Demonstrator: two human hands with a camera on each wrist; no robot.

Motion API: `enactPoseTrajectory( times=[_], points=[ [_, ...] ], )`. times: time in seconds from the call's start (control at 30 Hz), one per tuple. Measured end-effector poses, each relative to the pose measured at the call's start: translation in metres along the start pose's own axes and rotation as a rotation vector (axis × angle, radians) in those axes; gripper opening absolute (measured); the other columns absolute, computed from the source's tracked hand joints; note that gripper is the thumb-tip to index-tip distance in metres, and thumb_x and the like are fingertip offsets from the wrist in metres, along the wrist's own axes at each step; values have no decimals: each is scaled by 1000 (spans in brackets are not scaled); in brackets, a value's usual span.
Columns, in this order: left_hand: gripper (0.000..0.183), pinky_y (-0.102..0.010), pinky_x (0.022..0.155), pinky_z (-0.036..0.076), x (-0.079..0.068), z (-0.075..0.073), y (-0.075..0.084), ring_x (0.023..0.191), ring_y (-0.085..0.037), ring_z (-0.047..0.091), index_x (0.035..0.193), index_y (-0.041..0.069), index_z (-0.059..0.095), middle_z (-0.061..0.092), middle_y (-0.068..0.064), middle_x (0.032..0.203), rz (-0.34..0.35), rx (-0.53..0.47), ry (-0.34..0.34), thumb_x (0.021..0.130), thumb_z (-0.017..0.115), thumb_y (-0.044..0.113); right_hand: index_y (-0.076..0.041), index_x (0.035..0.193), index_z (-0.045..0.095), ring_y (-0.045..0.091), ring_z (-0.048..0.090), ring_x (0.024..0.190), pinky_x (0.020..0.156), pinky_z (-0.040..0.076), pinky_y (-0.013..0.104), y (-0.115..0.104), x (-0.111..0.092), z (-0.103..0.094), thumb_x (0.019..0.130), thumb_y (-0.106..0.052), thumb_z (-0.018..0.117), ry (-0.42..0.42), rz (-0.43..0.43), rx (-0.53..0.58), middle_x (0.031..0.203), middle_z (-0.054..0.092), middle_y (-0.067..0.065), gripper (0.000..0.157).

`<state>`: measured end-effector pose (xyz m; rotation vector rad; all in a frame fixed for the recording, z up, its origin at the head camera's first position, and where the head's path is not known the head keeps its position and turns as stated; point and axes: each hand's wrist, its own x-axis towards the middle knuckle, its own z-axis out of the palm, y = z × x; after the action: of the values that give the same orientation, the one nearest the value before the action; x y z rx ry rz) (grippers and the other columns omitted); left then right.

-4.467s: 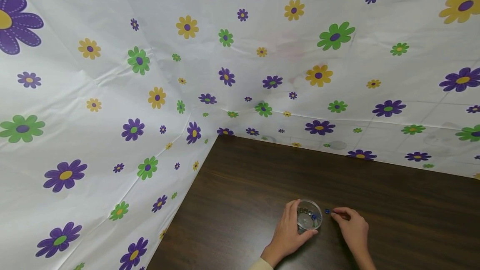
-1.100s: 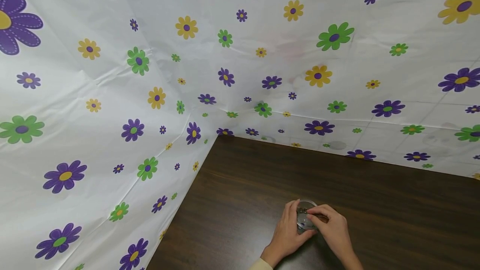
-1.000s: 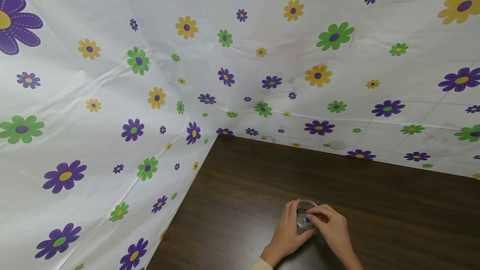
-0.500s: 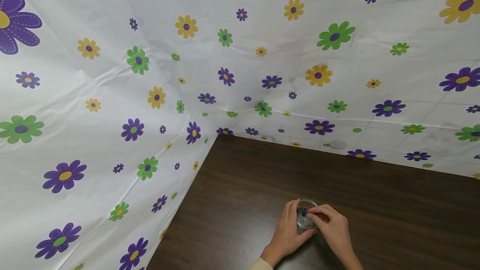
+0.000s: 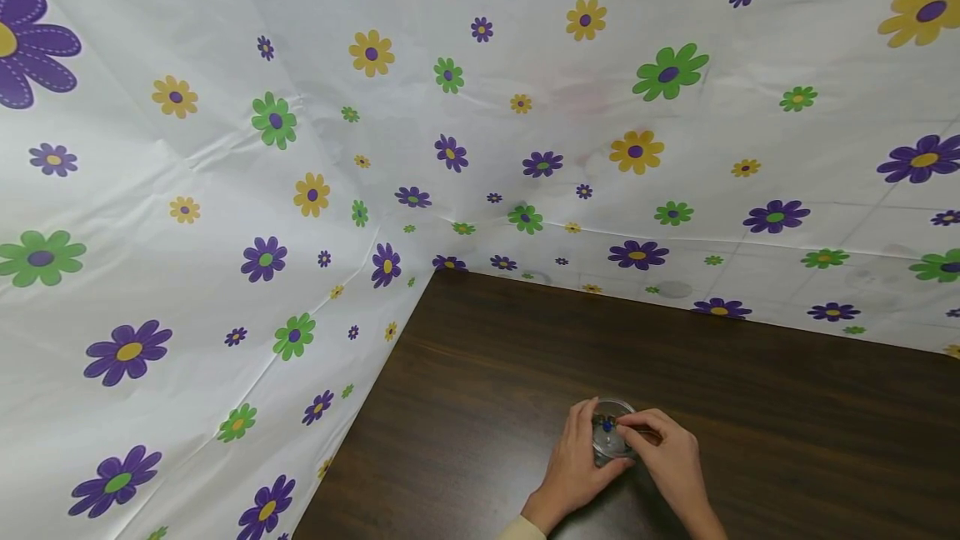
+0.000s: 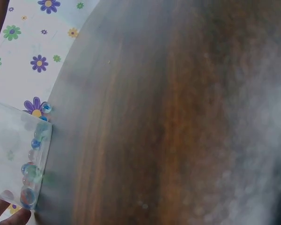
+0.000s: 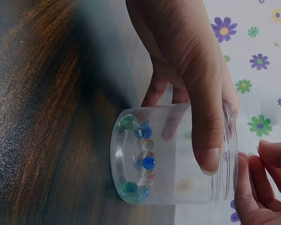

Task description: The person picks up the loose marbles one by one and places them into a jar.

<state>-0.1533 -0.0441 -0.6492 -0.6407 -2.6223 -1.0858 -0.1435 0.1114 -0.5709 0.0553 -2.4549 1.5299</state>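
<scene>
A clear plastic jar stands upright on the dark wooden table, with several glass marbles lying on its bottom. My left hand grips it round the side, thumb near the front. A bright blue marble shows among green and clear ones inside. My right hand hovers at the right edge of the rim, fingers bent; no marble shows between its fingertips in the right wrist view. One loose marble appears outside the jar wall in the left wrist view; in the head view the right hand covers that spot.
The brown table extends behind the jar and to both sides. White sheeting with printed flowers hangs along the table's back and left edges.
My right hand moved from the table beside the jar to the rim, then stayed there. A blue marble in the jar rolled toward the far side and settled. My left hand stays put.
</scene>
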Motion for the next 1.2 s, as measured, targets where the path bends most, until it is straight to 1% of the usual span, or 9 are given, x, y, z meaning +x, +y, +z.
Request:
enactPoseTrajectory(
  times=[0.13, 0.27, 0.43, 0.57, 0.77, 1.03, 1.1, 1.2],
  points=[
    [86, -39, 95, 54, 0, 1, -1, 128, -22, 53, 157, 3, 29, 41, -8, 148, 20, 4, 23, 98, 68, 51, -4, 93, 79, -2, 65, 82, 72, 52, 12, -1, 0, 0, 84, 5, 81, 2, 4, 5, 93, 72, 4, 13],
    [87, -38, 95, 54, -1, 2, -1, 128, -22, 53, 156, 2, 30, 43, -8, 146, 36, 9, 52, 96, 72, 49, -5, 92, 79, -2, 66, 82, 71, 52, 12, -1, -1, 0, 83, 6, 81, 22, -7, 12, 92, 72, 5, 14],
    [89, -38, 97, 53, -1, 2, 0, 128, -21, 53, 156, 1, 30, 43, -8, 147, 32, 3, 64, 94, 76, 46, -3, 93, 79, -4, 64, 80, 70, 50, 10, 2, 1, -2, 83, 7, 82, 106, -19, -11, 93, 74, 9, 15],
    [92, -39, 97, 52, -1, 1, 2, 128, -20, 53, 157, 1, 29, 43, -8, 147, 16, 0, 65, 93, 76, 47, -3, 95, 79, -8, 63, 79, 70, 48, 8, 6, 4, -8, 85, 4, 82, 172, 20, -15, 95, 76, 12, 13],
    [96, -39, 97, 52, -2, 0, 4, 129, -21, 53, 159, 3, 26, 45, -8, 146, 13, 15, 81, 91, 78, 47, -3, 98, 79, -10, 62, 78, 69, 48, 8, 15, 8, -17, 88, 0, 81, 206, 79, -26, 96, 77, 12, 10],
    [96, -38, 97, 52, -3, 0, 5, 128, -20, 54, 159, 6, 28, 47, -8, 146, 3, 8, 98, 90, 80, 47, -3, 98, 80, -13, 59, 71, 62, 47, 9, 32, 13, -29, 88, -2, 81, 264, 160, -72, 87, 76, -3, 10],
    [96, -37, 98, 52, -3, 0, 5, 128, -19, 54, 159, 8, 28, 47, -7, 146, -1, 0, 101, 89, 81, 47, -3, 98, 79, -14, 58, 71, 62, 46, 9, 36, 15, -31, 88, -3, 81, 265, 171, -82, 88, 77, -1, 11],
    [95, -37, 99, 51, -3, 0, 5, 129, -19, 53, 158, 9, 29, 47, -7, 146, -3, -7, 100, 88, 82, 47, -2, 99, 79, -15, 57, 71, 61, 46, 9, 45, 17, -33, 88, -2, 81, 256, 170, -114, 93, 77, 9, 11]
  ],
)
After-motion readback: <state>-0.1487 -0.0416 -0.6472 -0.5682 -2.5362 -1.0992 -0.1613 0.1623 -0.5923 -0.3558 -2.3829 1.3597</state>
